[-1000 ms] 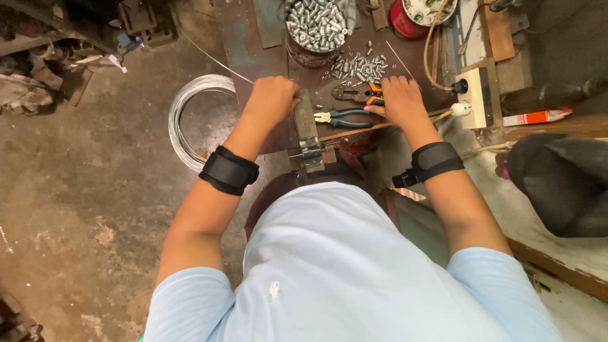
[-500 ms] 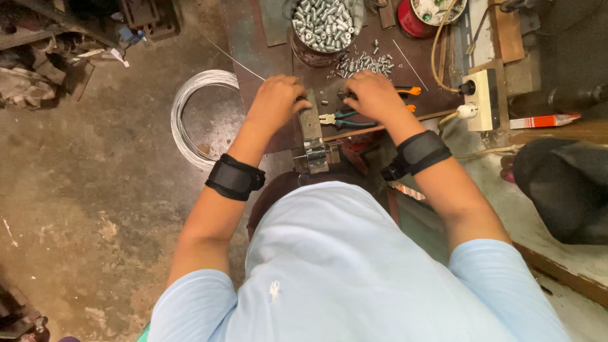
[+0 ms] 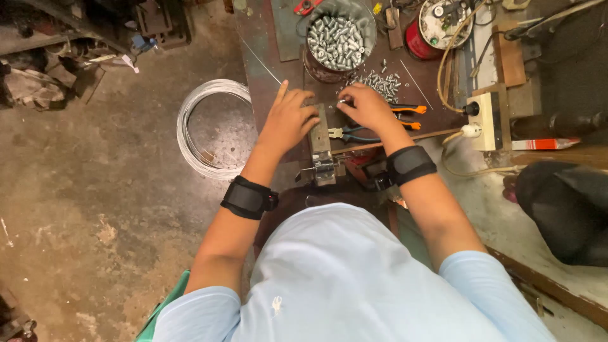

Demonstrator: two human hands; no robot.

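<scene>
My left hand [image 3: 288, 119] lies on the dark workbench [image 3: 266, 69], fingers curled against the left side of an upright metal jig [image 3: 320, 136]. Its index finger points along a thin wire [image 3: 259, 58] that runs off to the upper left. My right hand [image 3: 366, 107] is just right of the jig's far end, its fingertips pinched on a small shiny metal piece [image 3: 342, 101]. Both wrists wear black bands. Blue-handled pliers [image 3: 356, 134] lie under my right wrist, and orange-handled pliers [image 3: 406, 109] lie beside that hand.
A bowl [image 3: 315, 63] full of small metal pieces stands beyond my hands, with a loose pile [image 3: 380, 82] beside it. A white wire coil [image 3: 190, 136] lies on the floor at left. A red spool [image 3: 415, 41], a power socket [image 3: 484, 120] and a dark bag [image 3: 563, 209] are at right.
Both hands have moved farther up the bench. My right hand left the pliers and came in to the jig's far end, pinching a small piece; my left hand stays against the jig.
</scene>
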